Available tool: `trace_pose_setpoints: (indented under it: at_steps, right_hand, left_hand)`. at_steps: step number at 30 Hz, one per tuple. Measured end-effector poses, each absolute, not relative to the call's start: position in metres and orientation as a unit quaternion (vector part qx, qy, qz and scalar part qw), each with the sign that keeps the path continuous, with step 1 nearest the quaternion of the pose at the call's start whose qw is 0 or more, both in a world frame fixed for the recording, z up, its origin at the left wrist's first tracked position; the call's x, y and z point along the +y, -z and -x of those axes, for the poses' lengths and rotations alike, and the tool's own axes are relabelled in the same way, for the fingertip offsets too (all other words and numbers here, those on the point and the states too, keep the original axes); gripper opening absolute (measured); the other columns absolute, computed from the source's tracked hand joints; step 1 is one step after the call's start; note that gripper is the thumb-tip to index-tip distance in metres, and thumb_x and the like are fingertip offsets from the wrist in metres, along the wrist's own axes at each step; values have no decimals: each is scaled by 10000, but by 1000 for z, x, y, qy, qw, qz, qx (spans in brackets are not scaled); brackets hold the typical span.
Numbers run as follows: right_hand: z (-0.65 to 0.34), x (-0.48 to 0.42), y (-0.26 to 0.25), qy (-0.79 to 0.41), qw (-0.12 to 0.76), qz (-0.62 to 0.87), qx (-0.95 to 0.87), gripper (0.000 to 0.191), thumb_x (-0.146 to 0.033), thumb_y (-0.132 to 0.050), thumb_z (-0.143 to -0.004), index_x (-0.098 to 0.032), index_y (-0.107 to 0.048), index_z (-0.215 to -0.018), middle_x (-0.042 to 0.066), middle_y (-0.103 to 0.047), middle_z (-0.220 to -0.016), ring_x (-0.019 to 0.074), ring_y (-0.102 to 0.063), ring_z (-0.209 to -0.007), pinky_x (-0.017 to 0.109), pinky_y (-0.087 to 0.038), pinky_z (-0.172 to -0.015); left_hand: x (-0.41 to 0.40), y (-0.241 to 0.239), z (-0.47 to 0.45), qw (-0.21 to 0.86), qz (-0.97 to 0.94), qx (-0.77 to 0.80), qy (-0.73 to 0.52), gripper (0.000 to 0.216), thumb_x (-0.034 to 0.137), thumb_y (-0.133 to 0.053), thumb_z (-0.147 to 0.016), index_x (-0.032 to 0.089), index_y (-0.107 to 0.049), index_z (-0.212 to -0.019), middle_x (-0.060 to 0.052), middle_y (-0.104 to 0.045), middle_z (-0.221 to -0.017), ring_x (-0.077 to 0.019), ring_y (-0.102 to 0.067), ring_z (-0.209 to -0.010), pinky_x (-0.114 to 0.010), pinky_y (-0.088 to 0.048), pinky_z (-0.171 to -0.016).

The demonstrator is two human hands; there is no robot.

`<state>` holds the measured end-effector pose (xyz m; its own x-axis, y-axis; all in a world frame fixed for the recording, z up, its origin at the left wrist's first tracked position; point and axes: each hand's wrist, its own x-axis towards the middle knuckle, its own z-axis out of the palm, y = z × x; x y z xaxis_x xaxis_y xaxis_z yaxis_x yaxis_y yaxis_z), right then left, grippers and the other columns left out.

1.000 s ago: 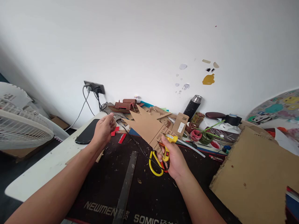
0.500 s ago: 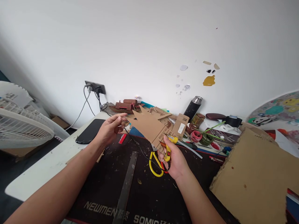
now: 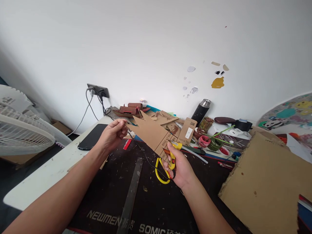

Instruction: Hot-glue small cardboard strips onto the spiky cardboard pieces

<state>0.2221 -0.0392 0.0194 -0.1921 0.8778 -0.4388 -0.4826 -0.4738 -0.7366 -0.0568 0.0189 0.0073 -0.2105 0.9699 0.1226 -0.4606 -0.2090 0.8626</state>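
Observation:
A flat brown cardboard piece (image 3: 152,131) with jagged points along its far-left edge and printed lettering at its near end is held above the desk mat. My left hand (image 3: 114,135) is closed, fingertips pinching one of its points. In my right hand (image 3: 181,169) is a yellow glue gun (image 3: 173,159), a pale glue stick projecting from it and a dark cord hanging down. The cardboard's printed end meets the fingers of this hand; whether they grip it too, I cannot tell. Yellow-handled scissors (image 3: 159,177) lie below, partly hidden by the hand.
A steel ruler (image 3: 133,191) lies on the black mat (image 3: 104,191). A phone (image 3: 92,136) is at left, near a white fan (image 3: 26,126). Behind are a brown model boat (image 3: 128,111), cardboard scraps, a black flask (image 3: 201,113) and paint jars. A large cardboard sheet (image 3: 265,182) stands right.
The cardboard's jagged end has tilted and shifted slightly left, with my left hand now pinching its tip. My right hand and the glue gun have moved a little left.

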Motion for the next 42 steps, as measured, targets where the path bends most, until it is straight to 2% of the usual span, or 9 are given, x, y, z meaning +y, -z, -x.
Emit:
trace_pose_setpoints:
  at_steps: [7,10,14,19,25,27,31,35,42]
  right_hand:
    - [-225,-39,-18,-748,449,436,-221,635,-568,-1027,-628,-226,-492,-655,-66,-481,-509,89,-486,-381,153,-258,-275]
    - [-226,-37,-21,-749,460,428,-213,604,-525,-1040,-626,-227,-519,-693,-76,-492,-523,87,-490,-390,154,-301,-295]
    - [-227,-34,-24,-735,492,424,-193,535,-461,-1047,-638,-218,-583,-749,-85,-518,-555,78,-505,-409,168,-406,-353]
    - [-230,-29,-21,-728,507,420,-191,544,-448,-1053,-629,-215,-571,-727,-93,-500,-553,66,-505,-424,157,-408,-377]
    - [-232,-27,-14,-728,506,402,-228,516,-477,-1040,-647,-214,-623,-802,-97,-543,-577,55,-472,-406,150,-367,-365]
    - [-232,-27,-12,-730,503,397,-236,534,-497,-1033,-646,-215,-600,-779,-95,-553,-573,56,-464,-401,152,-358,-363]
    - [-232,-25,-9,-735,498,393,-239,565,-519,-1028,-640,-215,-563,-745,-88,-559,-563,57,-470,-403,149,-352,-365]
    - [-232,-25,-9,-731,506,401,-221,556,-465,-1047,-610,-203,-575,-743,-66,-620,-607,50,-467,-400,153,-352,-358]
    - [-231,-26,-10,-738,496,396,-230,525,-463,-1036,-625,-192,-600,-732,-94,-523,-548,57,-476,-402,152,-357,-368]
  left_hand:
    - [24,-6,64,510,-325,354,-713,400,336,-1023,-621,154,-702,-773,33,-521,-668,-57,-393,-535,-182,-256,-465]
    - [27,-2,69,494,-311,378,-718,380,315,-1000,-634,147,-738,-850,29,-553,-700,-52,-396,-534,-178,-251,-457]
    - [28,5,67,493,-330,426,-683,469,321,-1000,-614,131,-785,-985,14,-601,-708,-68,-461,-548,-183,-318,-484]
    - [24,12,51,517,-366,415,-653,480,402,-988,-655,135,-762,-983,61,-514,-631,-42,-317,-478,-183,-197,-447]
    - [21,13,41,521,-383,401,-648,479,529,-947,-749,184,-662,-920,117,-388,-581,-44,-239,-444,-189,-159,-424]
    - [22,14,41,520,-384,400,-649,512,549,-959,-728,189,-665,-941,111,-424,-593,-52,-304,-454,-185,-227,-432]
    - [24,17,40,524,-387,402,-643,566,487,-1021,-625,181,-725,-999,40,-621,-692,-92,-524,-564,-208,-422,-527]
    - [25,19,42,531,-390,415,-627,534,426,-1046,-571,157,-784,-950,-15,-707,-736,-124,-615,-610,-237,-495,-571]
    - [22,18,41,554,-399,423,-596,449,381,-1026,-605,156,-805,-924,-73,-754,-770,-190,-702,-654,-284,-554,-581]
